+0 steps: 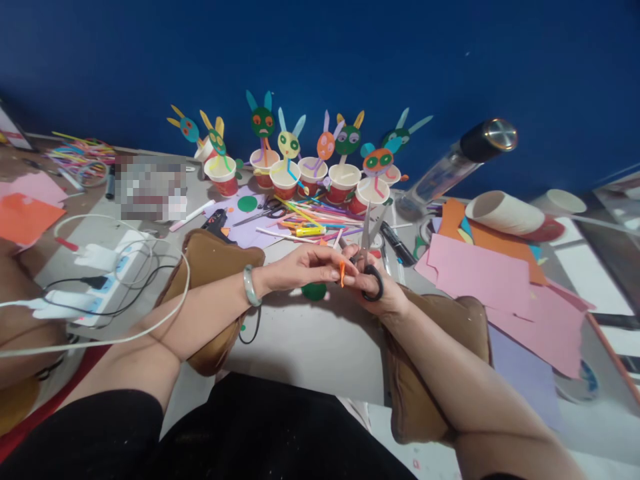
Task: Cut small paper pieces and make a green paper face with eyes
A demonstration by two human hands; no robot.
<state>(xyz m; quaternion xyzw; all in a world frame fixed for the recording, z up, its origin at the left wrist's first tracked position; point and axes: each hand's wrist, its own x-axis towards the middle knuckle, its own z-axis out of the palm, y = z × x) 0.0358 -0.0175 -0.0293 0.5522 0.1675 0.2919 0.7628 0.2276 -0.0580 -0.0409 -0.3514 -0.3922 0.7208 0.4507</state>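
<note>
A person's two bare hands meet above the middle of a cluttered light grey desk [310, 353]. The left hand [307, 265], with a pale green bangle at its wrist, pinches a small orange paper piece [343, 273] in its fingers. The right hand [387, 293] grips a pair of black-handled scissors [368, 240], blades parted and pointing away from the body; its fingertips meet the left ones beside the orange piece, though whether they grasp it too is unclear.

Behind the hands, eight paper-headed figures with long or rounded ears stand in red-and-white paper cups [344, 183]. Judging by their heads, eyes and ears, most look largely made. The orange piece is held apart from all of them, so its shaping or fixing seems unfinished. Plenty of stock remains: coloured sticks [300, 220], probably straws, are heaped before the cups, and pink sheets [483, 273] overlap orange paper [447, 217] at the right. A green paper disc [314, 291] lies just below the hands.

Two brown cushions [213, 293] flank the work space, one under each forearm. At the left is a white power strip [113, 273] with tangled cables; at the right, a clear bottle [440, 173] with a dark cap leans in view. A deep blue wall [320, 53] closes the background.
</note>
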